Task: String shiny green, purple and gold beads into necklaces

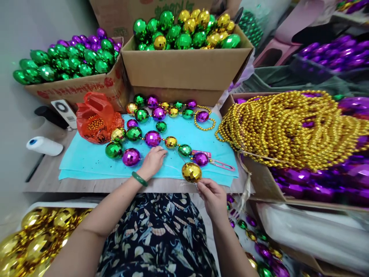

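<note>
My right hand (212, 197) pinches the lower end of a shiny gold faceted bead (191, 172), held above the front edge of the blue cloth (92, 165). My left hand (152, 162) rests on the cloth with its fingers curled together; whatever lies between them is too small to make out. A thin pale thread seems to run across the cloth between the hands. Just beyond them curves a string of large purple, green and gold beads, among them a purple bead (152, 138) and a green bead (185, 150). A pink thread snipper (221, 165) lies beside the string.
Behind the cloth stand a cardboard box (184, 69) of green and gold beads and another box (86, 86) of green and purple ones. Gold bead chains (282, 130) heap at right. A red plastic bag (95, 115) and a white thread spool (44, 146) are at left.
</note>
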Motion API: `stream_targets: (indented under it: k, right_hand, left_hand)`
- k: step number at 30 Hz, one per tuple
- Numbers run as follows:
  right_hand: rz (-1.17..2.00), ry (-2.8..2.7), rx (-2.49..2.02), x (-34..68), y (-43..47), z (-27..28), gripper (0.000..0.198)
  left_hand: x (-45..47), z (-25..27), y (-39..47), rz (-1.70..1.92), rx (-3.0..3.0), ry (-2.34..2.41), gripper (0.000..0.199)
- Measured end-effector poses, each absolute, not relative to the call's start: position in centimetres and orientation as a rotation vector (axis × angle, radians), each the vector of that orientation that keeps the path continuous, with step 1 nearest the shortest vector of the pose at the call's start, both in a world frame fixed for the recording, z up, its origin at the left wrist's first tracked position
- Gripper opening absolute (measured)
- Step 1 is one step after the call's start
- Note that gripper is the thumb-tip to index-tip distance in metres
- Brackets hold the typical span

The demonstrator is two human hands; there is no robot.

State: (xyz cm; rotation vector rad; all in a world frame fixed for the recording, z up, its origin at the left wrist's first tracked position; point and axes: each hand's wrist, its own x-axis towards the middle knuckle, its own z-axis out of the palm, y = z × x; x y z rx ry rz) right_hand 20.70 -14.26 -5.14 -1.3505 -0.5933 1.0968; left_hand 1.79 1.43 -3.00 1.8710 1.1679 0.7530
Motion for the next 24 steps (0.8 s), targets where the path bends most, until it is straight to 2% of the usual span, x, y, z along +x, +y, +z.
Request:
stream_targets:
  k: [5, 10, 17, 24]
  right_hand:
    - [1.106, -0.595, -1.364, 20.9, -14.7, -5.5, 0.024]
    - [1.131, -0.657, -1.342, 20.5, -14.6, -5.7, 0.02]
    - [1.153, -0.701, -1.346, 20.2, -14.3, -5.5, 0.016]
    - [1.16, -0.667, -1.385, 19.8, -13.9, -5.4, 0.019]
  left_hand:
    - [2.0, -0.6, 0.5, 1.004, 1.307, 1.138, 0.017]
    - [2.2, 1.2, -0.2, 0.966, 0.64, 0.879, 0.022]
    - [2.0, 2.0, -0.4, 0.968, 0.496, 0.827, 0.017]
    - [1.7, 2.2, -0.4, 0.997, 0.53, 0.839, 0.02]
